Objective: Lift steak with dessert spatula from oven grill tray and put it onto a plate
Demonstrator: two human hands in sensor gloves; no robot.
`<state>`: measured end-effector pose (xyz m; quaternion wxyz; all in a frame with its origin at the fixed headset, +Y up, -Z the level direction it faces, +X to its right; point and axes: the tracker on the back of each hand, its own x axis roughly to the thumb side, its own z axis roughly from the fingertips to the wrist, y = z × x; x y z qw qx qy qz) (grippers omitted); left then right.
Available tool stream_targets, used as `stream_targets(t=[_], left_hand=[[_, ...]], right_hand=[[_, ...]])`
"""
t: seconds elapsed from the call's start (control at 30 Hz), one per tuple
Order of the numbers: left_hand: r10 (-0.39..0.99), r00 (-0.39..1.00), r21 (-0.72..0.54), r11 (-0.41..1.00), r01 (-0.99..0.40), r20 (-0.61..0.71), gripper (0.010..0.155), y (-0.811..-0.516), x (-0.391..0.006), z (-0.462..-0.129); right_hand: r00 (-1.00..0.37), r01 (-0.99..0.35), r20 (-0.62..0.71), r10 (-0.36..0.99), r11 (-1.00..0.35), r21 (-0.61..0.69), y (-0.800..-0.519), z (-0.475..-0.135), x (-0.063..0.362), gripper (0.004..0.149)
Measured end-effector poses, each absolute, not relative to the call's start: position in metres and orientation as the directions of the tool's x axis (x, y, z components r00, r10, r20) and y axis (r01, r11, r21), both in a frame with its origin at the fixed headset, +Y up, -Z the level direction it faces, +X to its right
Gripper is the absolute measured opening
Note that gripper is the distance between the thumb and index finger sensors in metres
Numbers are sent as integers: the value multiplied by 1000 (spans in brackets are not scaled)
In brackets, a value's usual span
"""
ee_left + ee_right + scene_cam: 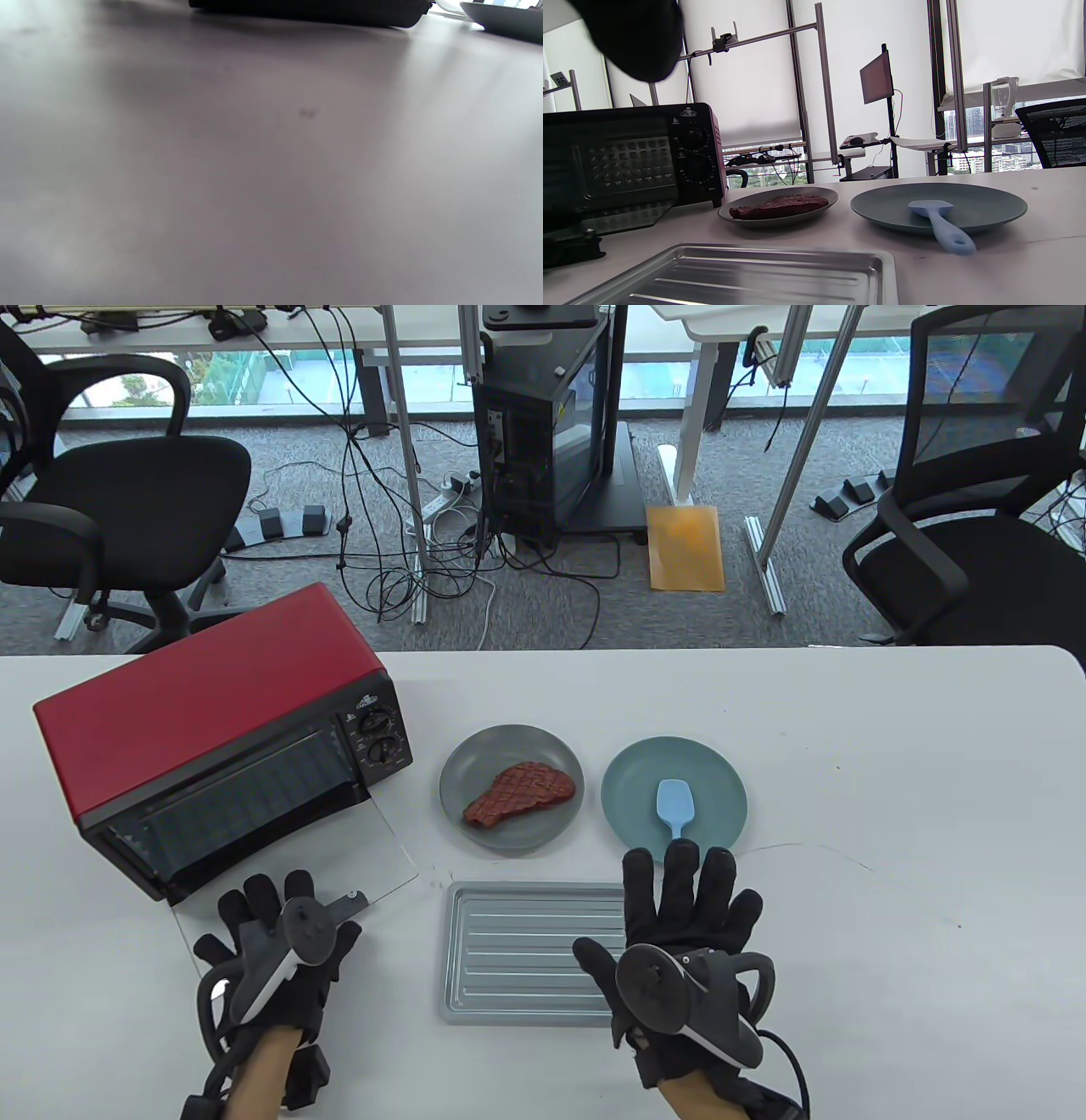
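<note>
The brown steak [520,794] [779,206] lies on the grey plate [475,757] [823,195] in the middle of the table. A light blue dessert spatula [675,808] [937,221] rests on the teal plate [721,780] [992,203], its handle pointing toward me. The metal grill tray [517,950] [755,275] sits bare near the front edge. My right hand [687,912] lies flat with straight fingers over the tray's right edge, just short of the spatula handle. My left hand [276,929] rests with spread fingers by the oven's open glass door [373,857], holding nothing.
A red toaster oven [221,729] [628,156] stands at the left with its door folded down onto the white table [891,814] [271,169]. Office chairs, desks and cables fill the floor beyond the far table edge.
</note>
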<state>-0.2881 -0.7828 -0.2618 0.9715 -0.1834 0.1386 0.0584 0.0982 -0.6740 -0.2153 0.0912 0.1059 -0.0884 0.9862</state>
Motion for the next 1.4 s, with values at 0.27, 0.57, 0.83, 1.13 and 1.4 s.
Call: stream_targets(t=[0.27,0.57,0.83,1.13,1.4], left_hand=[[-58,954,-385,921,-63,-293,80,-784,-283,-263],[-146,958,-331,942,58,-247,77,-772,-287,-265],[-119,967,-237,969,64,-227,75,-734,-289,-263],[-59,970,-106,994,35,-234,59,-689,-301,-271],[-80,965,-46,996,71,-250,54,-670,-306,-281]], right_hand=[[-961,-202,224,161,-964,-172,-672,-213,98,102],[-959,-235,208,194,-953,-193,-670,-213,104,101],[-952,-265,211,223,-944,-197,-670,-214,105,101],[-950,-272,208,231,-942,-195,-672,-215,106,100],[-949,-283,196,246,-940,-190,-673,-216,110,100]])
